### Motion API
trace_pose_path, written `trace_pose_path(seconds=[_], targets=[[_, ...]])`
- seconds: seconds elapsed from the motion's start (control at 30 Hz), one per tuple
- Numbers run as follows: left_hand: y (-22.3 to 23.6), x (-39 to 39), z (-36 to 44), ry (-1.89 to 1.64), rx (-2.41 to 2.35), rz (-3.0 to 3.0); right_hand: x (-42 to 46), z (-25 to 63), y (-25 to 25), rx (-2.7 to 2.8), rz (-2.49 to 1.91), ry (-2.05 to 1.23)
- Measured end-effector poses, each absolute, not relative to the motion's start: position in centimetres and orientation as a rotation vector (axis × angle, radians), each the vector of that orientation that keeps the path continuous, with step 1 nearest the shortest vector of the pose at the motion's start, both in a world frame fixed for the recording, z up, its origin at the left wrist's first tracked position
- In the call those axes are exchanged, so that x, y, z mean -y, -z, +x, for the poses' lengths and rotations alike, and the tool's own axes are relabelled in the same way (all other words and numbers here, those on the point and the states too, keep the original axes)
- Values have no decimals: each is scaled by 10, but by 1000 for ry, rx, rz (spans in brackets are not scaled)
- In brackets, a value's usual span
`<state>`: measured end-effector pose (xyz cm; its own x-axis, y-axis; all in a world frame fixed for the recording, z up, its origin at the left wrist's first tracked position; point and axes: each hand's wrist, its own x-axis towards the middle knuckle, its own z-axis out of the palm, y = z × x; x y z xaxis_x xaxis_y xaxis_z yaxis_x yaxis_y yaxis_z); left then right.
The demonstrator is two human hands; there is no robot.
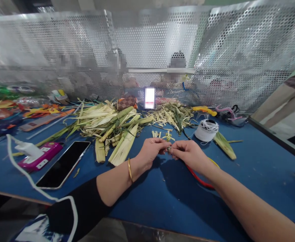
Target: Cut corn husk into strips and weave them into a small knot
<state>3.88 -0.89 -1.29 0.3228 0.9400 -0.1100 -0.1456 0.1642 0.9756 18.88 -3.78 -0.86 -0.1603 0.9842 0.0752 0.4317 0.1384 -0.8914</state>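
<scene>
My left hand (154, 149) and my right hand (187, 153) meet over the blue table (147, 201), both with fingertips pinched together. Between them is a small pale green piece of knotted corn husk (168, 137), its strips sticking out above the fingers. Its lower part is hidden by the fingertips. Beyond my right hand stands a spool of white thread (206, 130). Under my right wrist lies a curved red and yellow thing (200, 181), mostly covered. Short cut husk strips (156, 134) lie just past my left hand.
Corn husks (123, 144) are heaped left of centre, shredded husk (172, 116) behind. A phone (64, 164) and a purple power strip (40, 156) with a white cable lie left. A yellow-handled tool (205, 110) and a single husk (225, 145) lie right. A perforated metal screen (152, 43) closes the back.
</scene>
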Motion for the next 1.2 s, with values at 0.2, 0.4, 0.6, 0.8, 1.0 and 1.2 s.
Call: trace_pose_path(seconds=[0.2, 0.4, 0.6, 0.8, 1.0, 1.2], targets=[[13, 6, 37, -936, -918, 1115, 33, 198, 5, 1737, -1480, -818], [10, 11, 37, -807, -858, 1301, 30, 200, -1, 1464, -1340, -908], [17, 11, 37, -774, -933, 1540, 32, 196, 7, 1424, -1338, -1075], [22, 9, 37, -808, -970, 1624, 31, 196, 6, 1361, -1337, -1056], [10, 12, 38, -710, -983, 1325, 28, 200, 4, 1287, -1336, -1048], [12, 9, 35, -722, -971, 1518, 27, 205, 2, 1356, -1348, -1087]])
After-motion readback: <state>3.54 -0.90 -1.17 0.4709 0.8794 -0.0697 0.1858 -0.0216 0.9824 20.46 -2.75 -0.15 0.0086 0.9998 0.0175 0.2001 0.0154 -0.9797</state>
